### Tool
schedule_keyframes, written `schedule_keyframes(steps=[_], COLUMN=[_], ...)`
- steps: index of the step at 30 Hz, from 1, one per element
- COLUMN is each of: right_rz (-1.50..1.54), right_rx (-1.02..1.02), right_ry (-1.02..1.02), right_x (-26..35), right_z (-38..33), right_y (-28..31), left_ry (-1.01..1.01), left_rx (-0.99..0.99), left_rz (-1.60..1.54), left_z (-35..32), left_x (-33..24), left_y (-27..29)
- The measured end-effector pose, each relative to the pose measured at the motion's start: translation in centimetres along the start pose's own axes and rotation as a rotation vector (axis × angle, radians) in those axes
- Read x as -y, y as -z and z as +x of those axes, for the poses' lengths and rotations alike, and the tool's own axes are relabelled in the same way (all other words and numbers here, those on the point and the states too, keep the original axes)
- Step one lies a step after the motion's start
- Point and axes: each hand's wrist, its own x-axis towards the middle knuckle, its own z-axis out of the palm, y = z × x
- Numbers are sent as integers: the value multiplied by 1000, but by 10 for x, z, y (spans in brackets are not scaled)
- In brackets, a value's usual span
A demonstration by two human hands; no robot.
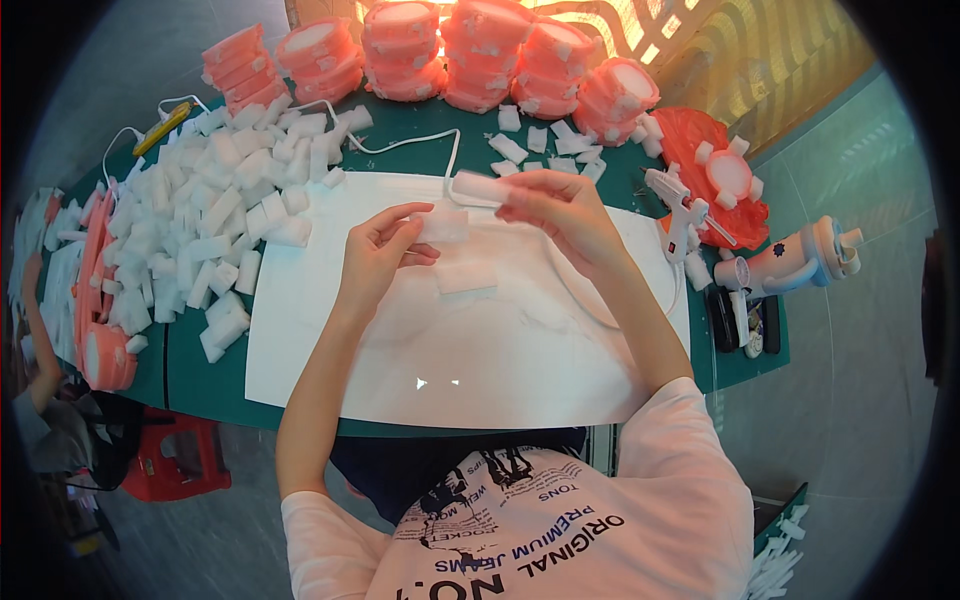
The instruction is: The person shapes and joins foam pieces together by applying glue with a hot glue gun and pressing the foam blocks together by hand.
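My left hand (375, 255) is closed, its thumb and fingers pinching one end of a small white foam block (446, 226) above the white board (330, 385). In my right hand (565, 218) another white foam block (478, 187) is pinched between thumb and fingers, higher and slightly to the right of the first. The two blocks are close together; whether they touch I cannot tell. Just below them a third foam block (467, 279) lies flat on the board. A white glue gun (680, 212) rests at the board's right edge.
A large heap of white foam blocks (215, 190) covers the table's left side. Stacks of pink-wrapped rounds (403, 50) line the back. At right are a red plastic bag (690, 140) and a white-blue bottle (795, 260). A white cable (405, 143) crosses the back. Another person's arm (40, 330) shows far left.
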Motion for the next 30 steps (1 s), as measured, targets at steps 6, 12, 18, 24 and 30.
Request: schedule_keyframes(steps=[6, 12, 18, 24, 30], right_rz=[-299, -313, -351, -503, -608], right_rx=[-21, -46, -131, -181, -57], right_ry=[430, 447, 308, 242, 284], right_x=[0, -8, -20, -51, -75], right_z=[-4, -4, -19, -40, -60], right_y=[-19, -15, 7, 21, 9], left_ry=[-35, -226, -598, -628, -695], left_rx=[-18, -140, -409, -96, 448], left_rz=[-4, -107, 597, 749, 690], left_z=[-2, 7, 13, 7, -8], left_x=[-4, 10, 9, 9, 18], left_y=[-1, 3, 18, 8, -9])
